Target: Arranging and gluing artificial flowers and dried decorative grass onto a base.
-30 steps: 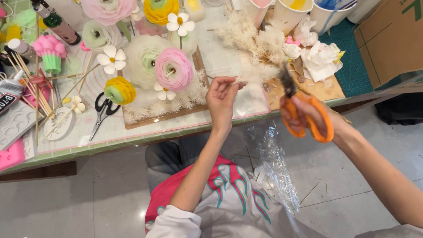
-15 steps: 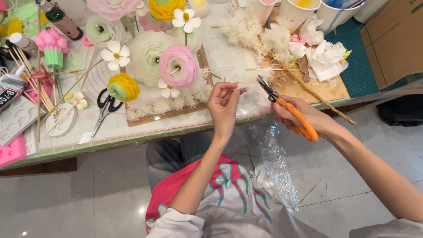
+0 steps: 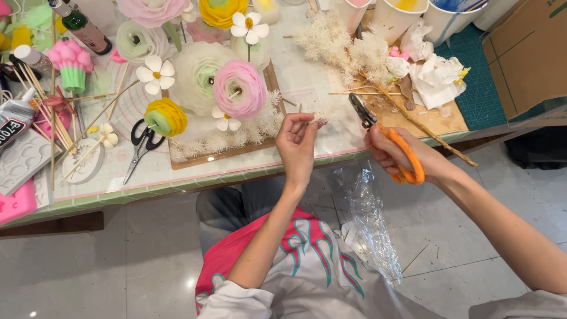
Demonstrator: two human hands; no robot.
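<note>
Nearest, below the worktop (image 3: 248,177) edge, a crumpled sheet of clear plastic (image 3: 369,224) hangs down toward the floor beside the person's lap. Just above it, the left hand (image 3: 297,145) is raised over the near edge, its fingertips pressed together in a pinch on a small white fluffy sprig (image 3: 316,116). To the right, the right hand (image 3: 393,155) is closed around the orange handles of the scissors (image 3: 387,142), whose dark blades point up and left toward the sprig, close but not touching it. A second ago the scissors sat further right with the blades pointing up and away; since then they have swung in and levelled toward the pinched sprig, so a trimming cut looks lined up. Beyond the left hand, a wooden board (image 3: 236,150) carries paper flowers, a pink one (image 3: 239,88) and a yellow one (image 3: 165,116), with black scissors (image 3: 142,147) to their left. Further right lies a heap of white dried sprigs (image 3: 348,47), and cups (image 3: 407,15) stand at the far edge.
</note>
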